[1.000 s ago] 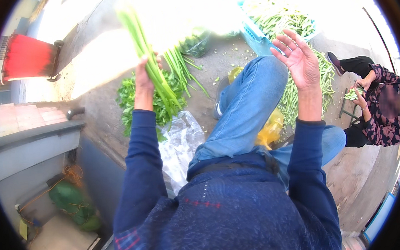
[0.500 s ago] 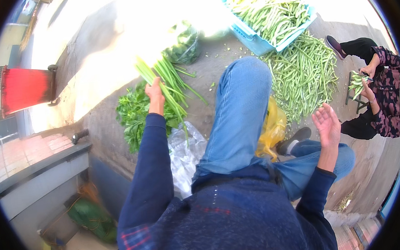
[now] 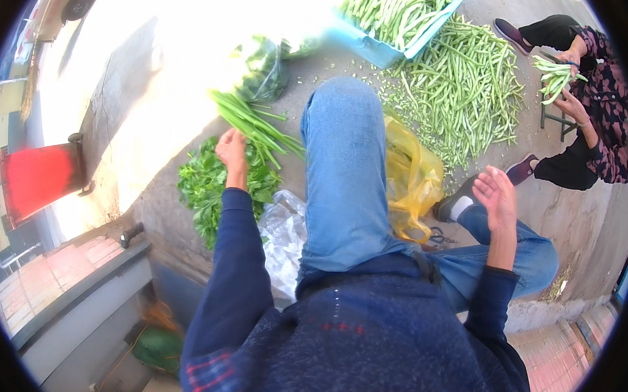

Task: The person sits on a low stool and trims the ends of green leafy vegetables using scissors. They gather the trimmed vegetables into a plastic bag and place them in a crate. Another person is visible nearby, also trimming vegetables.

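My left hand (image 3: 232, 152), its fingers loosely bent and slightly apart with no stalk visible in them, is over the leafy end of a celery heap (image 3: 206, 192) on the ground. Just beyond it, long green stalks (image 3: 256, 124) lie together, their pale ends in bright sunlight. My right hand (image 3: 497, 198) is raised above my bent right leg, palm up, fingers spread and holding nothing. A crumpled clear plastic bag (image 3: 283, 237) lies between my left forearm and my left knee. Beside my knee on the other side sits a yellow plastic bag (image 3: 409, 172).
A blue crate (image 3: 377, 48) of green beans stands beyond a large bean pile (image 3: 466, 90). Another person's hands (image 3: 573, 83) hold beans at the right. A bag of greens (image 3: 259, 70) sits ahead, scissors (image 3: 440, 237) near my foot, a red bin (image 3: 43, 180) at left.
My left hand has let go of the celery stalks, which now lie with the others, and has drawn back over the leaves. My right hand stays raised. The view has shifted slightly.
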The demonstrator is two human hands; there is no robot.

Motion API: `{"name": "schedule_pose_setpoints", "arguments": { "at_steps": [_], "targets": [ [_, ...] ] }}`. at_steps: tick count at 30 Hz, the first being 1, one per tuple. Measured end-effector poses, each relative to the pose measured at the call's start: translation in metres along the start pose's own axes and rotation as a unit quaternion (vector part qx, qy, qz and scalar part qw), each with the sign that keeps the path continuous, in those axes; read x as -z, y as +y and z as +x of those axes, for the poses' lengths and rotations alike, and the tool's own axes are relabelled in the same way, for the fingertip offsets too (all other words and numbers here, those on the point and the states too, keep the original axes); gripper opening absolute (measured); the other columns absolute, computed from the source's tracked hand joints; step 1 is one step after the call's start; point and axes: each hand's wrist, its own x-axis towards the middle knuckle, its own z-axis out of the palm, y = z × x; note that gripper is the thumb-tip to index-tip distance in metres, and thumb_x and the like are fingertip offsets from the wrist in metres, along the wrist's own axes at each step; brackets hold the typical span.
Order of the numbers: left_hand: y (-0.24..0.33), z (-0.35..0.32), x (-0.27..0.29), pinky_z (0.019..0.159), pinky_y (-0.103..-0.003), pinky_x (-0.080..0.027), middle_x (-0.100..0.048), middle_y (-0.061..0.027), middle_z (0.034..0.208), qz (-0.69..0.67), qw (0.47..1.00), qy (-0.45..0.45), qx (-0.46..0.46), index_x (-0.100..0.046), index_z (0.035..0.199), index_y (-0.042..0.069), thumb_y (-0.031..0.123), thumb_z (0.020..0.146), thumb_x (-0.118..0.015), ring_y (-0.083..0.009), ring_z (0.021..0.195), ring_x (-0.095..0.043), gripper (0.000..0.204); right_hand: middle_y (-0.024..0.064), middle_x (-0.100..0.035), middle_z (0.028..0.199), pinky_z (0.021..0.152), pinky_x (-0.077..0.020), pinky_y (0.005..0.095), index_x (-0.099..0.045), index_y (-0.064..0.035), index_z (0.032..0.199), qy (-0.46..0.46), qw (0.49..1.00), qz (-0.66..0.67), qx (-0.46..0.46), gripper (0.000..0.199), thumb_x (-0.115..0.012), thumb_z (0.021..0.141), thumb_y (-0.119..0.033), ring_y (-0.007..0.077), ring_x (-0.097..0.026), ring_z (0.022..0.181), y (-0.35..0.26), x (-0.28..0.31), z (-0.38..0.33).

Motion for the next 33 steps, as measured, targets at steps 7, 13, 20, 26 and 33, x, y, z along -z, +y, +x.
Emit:
{"name": "schedule_pose_setpoints", "arguments": {
  "at_steps": [7, 13, 20, 26, 33],
  "targets": [
    [0.281, -0.056, -0.034, 0.086, -0.03, -0.064, -0.077, -0.0151, 0.109, -0.024, 0.956, -0.071, -0.284, -0.074, 0.117, -0.004, 0.007, 0.103, -0.069, -0.0189, 0.094, -0.075, 0.019, 0.0294, -0.06, 0.132, 0.103, -0.0505, 0.0504, -0.052, 0.007, 0.135, 0.061, 0.853, -0.51, 0.088, 0.087, -0.08, 0.085, -0.059, 0.0436, -0.062, 0.122, 0.095, -0.082, -0.009],
    [0.382, -0.206, -0.152, 0.086, -0.029, -0.064, -0.081, -0.0114, 0.099, 0.073, 0.861, -0.275, -0.422, -0.078, 0.118, 0.001, 0.01, 0.104, -0.07, -0.018, 0.091, -0.078, 0.019, 0.0281, -0.054, 0.14, 0.101, -0.0514, 0.0552, -0.049, 0.0042, 0.136, 0.011, 0.773, -0.634, -0.012, 0.079, -0.083, 0.083, -0.042, 0.044, -0.055, 0.134, 0.142, -0.083, -0.009],
    [0.306, -0.334, -0.237, 0.07, -0.033, -0.057, -0.076, -0.0132, 0.079, 0.385, 0.535, -0.686, -0.308, -0.078, 0.103, 0.0, 0.013, 0.095, -0.073, -0.0178, 0.071, -0.072, 0.016, 0.0295, -0.071, 0.109, 0.088, -0.0551, 0.058, -0.061, -0.0008, 0.122, 0.148, 0.828, -0.54, -0.013, 0.036, -0.068, 0.091, -0.018, 0.05, -0.07, 0.102, 0.172, -0.046, 0.039],
    [0.129, -0.308, -0.272, 0.077, -0.051, -0.058, -0.074, -0.0216, 0.083, 0.472, 0.366, -0.691, -0.407, -0.078, 0.096, 0.005, 0.018, 0.093, -0.063, -0.0418, 0.083, -0.073, 0.021, 0.025, -0.075, 0.096, 0.08, -0.0549, 0.0546, -0.068, -0.0027, 0.113, 0.272, 0.883, -0.345, 0.167, 0.022, -0.06, 0.099, -0.018, 0.0478, -0.072, 0.089, 0.103, -0.041, 0.04],
    [0.083, -0.322, -0.343, 0.087, -0.047, -0.058, -0.076, -0.0209, 0.109, 0.503, 0.38, -0.659, -0.41, -0.076, 0.115, 0.006, 0.024, 0.1, -0.063, -0.0375, 0.099, -0.073, 0.027, 0.0092, -0.076, 0.089, 0.072, -0.0531, 0.0336, -0.074, 0.0015, 0.114, 0.228, 0.966, -0.092, 0.085, 0.025, -0.067, 0.102, -0.02, 0.0159, -0.07, 0.078, 0.08, -0.041, 0.04]
  ]
}}
